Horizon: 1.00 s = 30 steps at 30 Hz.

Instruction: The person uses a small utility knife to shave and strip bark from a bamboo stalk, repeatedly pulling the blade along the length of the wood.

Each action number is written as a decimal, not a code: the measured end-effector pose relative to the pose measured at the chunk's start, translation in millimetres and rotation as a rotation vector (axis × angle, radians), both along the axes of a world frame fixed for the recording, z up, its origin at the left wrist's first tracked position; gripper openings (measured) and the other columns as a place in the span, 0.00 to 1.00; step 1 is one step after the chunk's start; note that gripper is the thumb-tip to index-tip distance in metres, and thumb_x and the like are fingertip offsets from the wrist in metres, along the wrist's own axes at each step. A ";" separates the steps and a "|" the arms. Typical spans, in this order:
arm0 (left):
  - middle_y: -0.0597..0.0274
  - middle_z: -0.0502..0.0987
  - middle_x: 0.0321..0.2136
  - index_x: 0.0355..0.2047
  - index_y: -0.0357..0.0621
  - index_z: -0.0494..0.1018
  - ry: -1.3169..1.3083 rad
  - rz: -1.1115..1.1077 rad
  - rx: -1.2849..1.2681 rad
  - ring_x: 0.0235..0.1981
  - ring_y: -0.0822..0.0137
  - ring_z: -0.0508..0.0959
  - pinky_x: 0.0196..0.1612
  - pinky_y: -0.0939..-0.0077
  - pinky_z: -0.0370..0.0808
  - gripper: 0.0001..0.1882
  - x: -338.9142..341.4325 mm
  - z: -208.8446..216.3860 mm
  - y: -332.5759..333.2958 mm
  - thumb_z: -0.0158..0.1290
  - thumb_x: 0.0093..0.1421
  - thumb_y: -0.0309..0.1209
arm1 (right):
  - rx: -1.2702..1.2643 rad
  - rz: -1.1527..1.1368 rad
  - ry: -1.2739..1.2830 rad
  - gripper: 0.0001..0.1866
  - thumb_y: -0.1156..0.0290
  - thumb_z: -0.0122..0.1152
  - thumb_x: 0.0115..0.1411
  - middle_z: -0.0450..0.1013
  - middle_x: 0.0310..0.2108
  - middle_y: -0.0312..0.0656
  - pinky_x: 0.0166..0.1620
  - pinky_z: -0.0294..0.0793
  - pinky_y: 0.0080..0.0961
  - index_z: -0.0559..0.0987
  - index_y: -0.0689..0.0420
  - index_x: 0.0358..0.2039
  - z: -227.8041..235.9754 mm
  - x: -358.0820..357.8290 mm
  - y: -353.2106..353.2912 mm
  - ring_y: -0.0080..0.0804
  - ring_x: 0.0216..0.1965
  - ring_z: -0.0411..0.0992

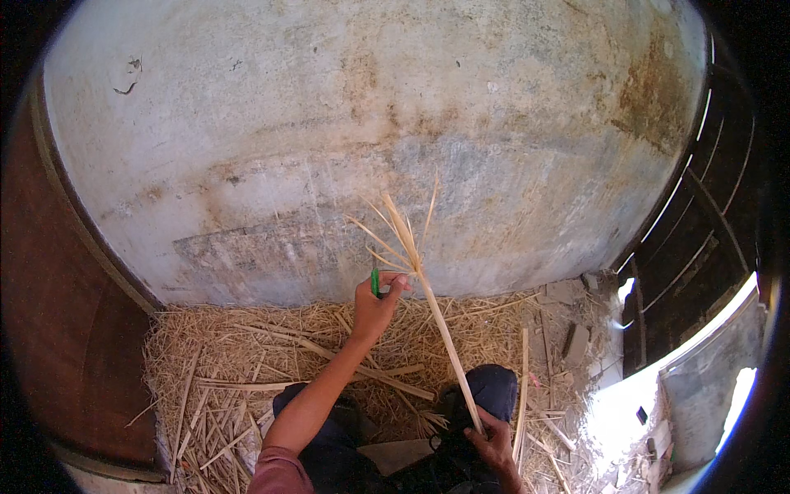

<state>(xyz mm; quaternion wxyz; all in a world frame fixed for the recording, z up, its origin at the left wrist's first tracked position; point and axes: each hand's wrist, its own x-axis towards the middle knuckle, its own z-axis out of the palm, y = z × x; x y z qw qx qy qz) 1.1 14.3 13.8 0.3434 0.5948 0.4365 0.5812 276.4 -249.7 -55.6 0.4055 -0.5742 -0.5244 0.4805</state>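
A long pale stick (pixel 448 346), which looks like bamboo or wood, slants up from my lap. Its far end is split into thin, spreading strips (pixel 401 226). My right hand (pixel 495 443) is closed around the near end, by my right knee. Farther forward, my left hand (pixel 377 309) is closed, with a slim green object (pixel 374 282) standing up out of it. The thumb and fingertips of that hand are beside the stick, at the base of the split. The rest of the green object is hidden by the fingers, so its kind does not show.
Straw-like shavings (pixel 271 329) and loose strips (pixel 317 385) cover the floor around my legs. A stained plaster wall (pixel 378 107) rises ahead. To the left stands a brown panel (pixel 74 321). A brick-like block (pixel 575 342) lies at right, near a dark slatted panel (pixel 699 198).
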 end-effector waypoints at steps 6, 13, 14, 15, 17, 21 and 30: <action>0.58 0.86 0.33 0.40 0.38 0.83 0.015 0.008 -0.003 0.40 0.65 0.84 0.48 0.59 0.78 0.12 -3.3 -6.1 4.9 0.59 0.71 0.36 | 0.016 -0.003 0.013 0.29 0.78 0.66 0.64 0.80 0.57 0.45 0.62 0.70 0.31 0.75 0.60 0.66 -8.6 1.7 -1.1 0.30 0.58 0.74; 0.57 0.85 0.35 0.41 0.39 0.81 -0.013 0.003 0.011 0.42 0.62 0.84 0.52 0.55 0.79 0.12 -7.0 -6.8 7.4 0.59 0.71 0.37 | -0.001 -0.021 0.014 0.29 0.78 0.67 0.63 0.79 0.57 0.45 0.61 0.71 0.31 0.75 0.60 0.66 -13.5 3.4 -1.8 0.29 0.57 0.74; 0.57 0.84 0.35 0.41 0.39 0.81 -0.024 0.002 0.005 0.42 0.62 0.83 0.52 0.54 0.79 0.12 -7.6 -5.7 7.4 0.59 0.71 0.37 | -0.001 -0.022 0.024 0.29 0.78 0.67 0.63 0.79 0.57 0.45 0.61 0.71 0.31 0.75 0.61 0.66 -12.3 2.8 -1.7 0.30 0.57 0.74; 0.57 0.84 0.36 0.40 0.39 0.81 -0.025 0.010 0.009 0.42 0.62 0.83 0.53 0.54 0.79 0.12 -8.4 -4.6 7.5 0.59 0.72 0.37 | -0.001 -0.023 0.034 0.30 0.79 0.67 0.64 0.79 0.58 0.46 0.62 0.71 0.31 0.75 0.61 0.66 -9.2 1.8 -1.6 0.30 0.58 0.74; 0.57 0.84 0.36 0.40 0.40 0.81 -0.029 0.026 0.016 0.42 0.62 0.83 0.54 0.53 0.79 0.12 -10.4 -1.5 8.4 0.58 0.72 0.36 | -0.011 -0.027 0.032 0.30 0.79 0.67 0.64 0.78 0.59 0.46 0.63 0.71 0.32 0.74 0.62 0.67 -4.0 0.8 -1.6 0.30 0.58 0.73; 0.58 0.83 0.36 0.40 0.40 0.80 -0.081 0.074 -0.003 0.39 0.63 0.82 0.50 0.57 0.78 0.12 -21.6 -10.5 17.3 0.57 0.73 0.37 | -0.077 -0.034 0.038 0.30 0.79 0.66 0.64 0.76 0.61 0.47 0.65 0.69 0.33 0.73 0.63 0.68 -1.4 2.5 -1.2 0.32 0.61 0.72; 0.59 0.81 0.34 0.46 0.41 0.75 -0.648 -0.102 -0.289 0.09 0.79 0.54 0.13 0.76 0.54 0.21 -32.1 9.9 9.9 0.47 0.77 0.49 | -0.098 -0.022 0.068 0.31 0.79 0.65 0.65 0.74 0.64 0.49 0.68 0.65 0.35 0.72 0.63 0.68 4.1 2.4 -0.4 0.33 0.64 0.69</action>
